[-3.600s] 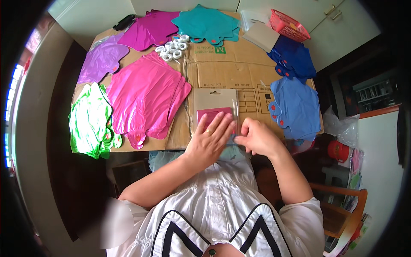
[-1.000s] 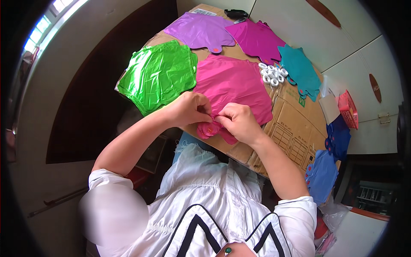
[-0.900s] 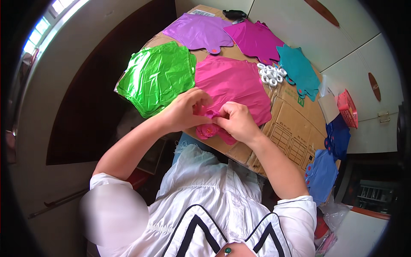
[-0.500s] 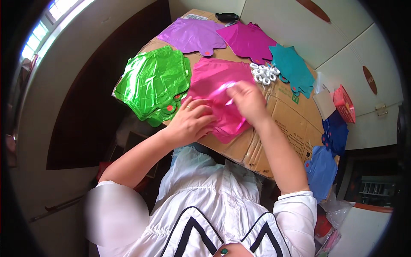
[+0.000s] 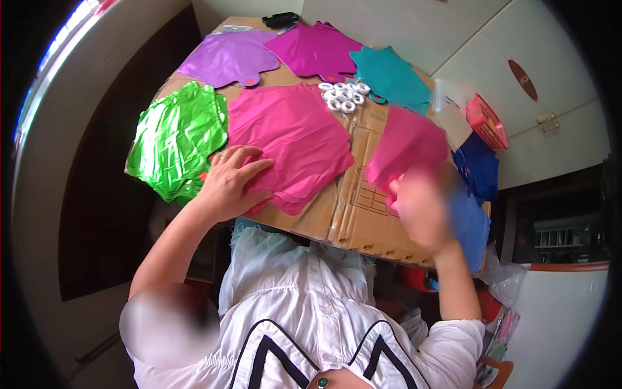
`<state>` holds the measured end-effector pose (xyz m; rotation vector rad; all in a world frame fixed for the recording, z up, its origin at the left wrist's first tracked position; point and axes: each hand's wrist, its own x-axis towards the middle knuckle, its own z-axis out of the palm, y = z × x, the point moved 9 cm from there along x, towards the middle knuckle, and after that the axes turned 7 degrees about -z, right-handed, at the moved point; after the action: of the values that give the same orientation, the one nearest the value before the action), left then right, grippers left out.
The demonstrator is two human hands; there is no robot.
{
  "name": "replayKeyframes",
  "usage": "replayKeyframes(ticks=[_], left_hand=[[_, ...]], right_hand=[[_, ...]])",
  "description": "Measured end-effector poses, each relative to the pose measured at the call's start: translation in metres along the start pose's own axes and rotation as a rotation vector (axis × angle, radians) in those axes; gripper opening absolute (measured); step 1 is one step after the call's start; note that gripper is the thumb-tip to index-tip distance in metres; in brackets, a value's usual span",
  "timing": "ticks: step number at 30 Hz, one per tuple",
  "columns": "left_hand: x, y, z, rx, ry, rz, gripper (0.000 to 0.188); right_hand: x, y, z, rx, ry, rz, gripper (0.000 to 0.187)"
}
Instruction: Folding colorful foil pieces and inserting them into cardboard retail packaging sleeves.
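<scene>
A stack of flat pink foil balloons lies in the middle of a cardboard sheet. My left hand rests on the stack's near-left edge, fingers apart and lying on the foil. Off to the right, my right hand is smeared by motion and grips a single pink foil balloon by its near end. That balloon hangs over the cardboard, apart from the stack. Left of the stack sits a shiny green foil balloon pile, partly hidden by my left hand.
Along the far side lie light purple, magenta and teal foil balloons. Several white ribbon rolls sit beyond the stack. On the right are dark blue and lighter blue balloons, plus a pink basket.
My right hand has swung right, away from the stack, with one pink balloon in it. My left hand stays on the stack's near-left edge. The view has turned to the right.
</scene>
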<state>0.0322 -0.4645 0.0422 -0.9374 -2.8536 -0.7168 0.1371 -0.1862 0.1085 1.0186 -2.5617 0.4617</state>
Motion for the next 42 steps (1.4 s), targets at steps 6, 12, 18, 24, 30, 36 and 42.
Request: replayKeyframes(ticks=[6, 12, 18, 24, 30, 36, 42], left_hand=[[-0.001, -0.002, 0.003, -0.002, 0.004, -0.013, 0.050], [-0.003, -0.004, -0.004, -0.077, 0.087, -0.003, 0.044], [-0.022, -0.023, -0.032, -0.115, 0.272, -0.003, 0.035], [-0.068, -0.085, -0.065, -0.038, 0.232, -0.188, 0.040], [-0.086, -0.080, -0.064, 0.076, 0.189, 0.010, 0.036], [-0.073, -0.076, -0.058, 0.198, 0.171, 0.178, 0.027], [-0.078, -0.080, -0.061, 0.183, 0.197, 0.177, 0.024]], right_hand=[[-0.035, -0.027, 0.051, 0.052, -0.118, -0.014, 0.020], [-0.038, -0.017, 0.046, 0.279, -0.079, 0.051, 0.027], [-0.045, 0.002, 0.047, 0.530, -0.082, 0.158, 0.036], [-0.020, -0.001, 0.048, 0.474, -0.281, 0.231, 0.029], [0.114, -0.053, 0.029, 0.243, -0.072, -0.122, 0.012], [0.248, -0.091, 0.147, 0.431, -0.029, -0.455, 0.010], [0.272, -0.104, 0.213, 0.386, -0.209, -0.505, 0.020]])
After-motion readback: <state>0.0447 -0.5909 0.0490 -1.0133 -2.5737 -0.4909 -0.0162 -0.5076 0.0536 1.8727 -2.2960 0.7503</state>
